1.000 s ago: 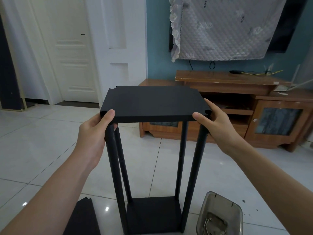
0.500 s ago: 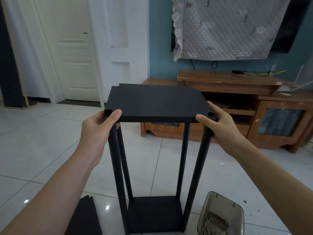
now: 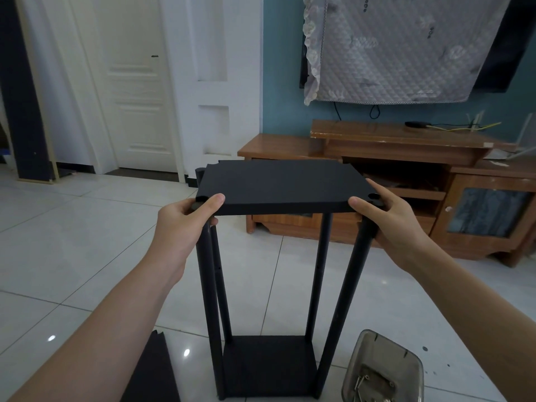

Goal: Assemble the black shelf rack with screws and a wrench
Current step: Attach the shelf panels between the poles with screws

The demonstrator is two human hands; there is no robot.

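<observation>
Nearest, low on the tiled floor [image 3: 87, 242]: at the right a grey metal tray [image 3: 385, 352] with screws [image 3: 374, 381] inside, at the left a spare black panel [image 3: 150, 375] lying flat. Between them the bottom shelf [image 3: 268, 369] of the rack, with four black poles [image 3: 209, 300] rising from its corners. Higher up, at the two near corners of the top board [image 3: 278, 187], the left hand [image 3: 185, 224] and the right hand [image 3: 397, 224], one each side, equally near. Left: thumb pressed on top, fingers curled under the corner and round the pole head. Right: thumb on top, index finger stretched along the side edge, other fingers tucked behind the pole; also closed on the board, as far as can be judged. Board held about level, long axis running left to right between the hands, near notches against the near pole heads. At the far left corner, a pole head [image 3: 200, 172] standing just outside its notch; far right corner too unclear to tell. Probably needs a small shift toward that corner before any screw. Behind, a wooden TV cabinet [image 3: 377, 140], a covered screen [image 3: 391, 47], a white door [image 3: 136, 97].
</observation>
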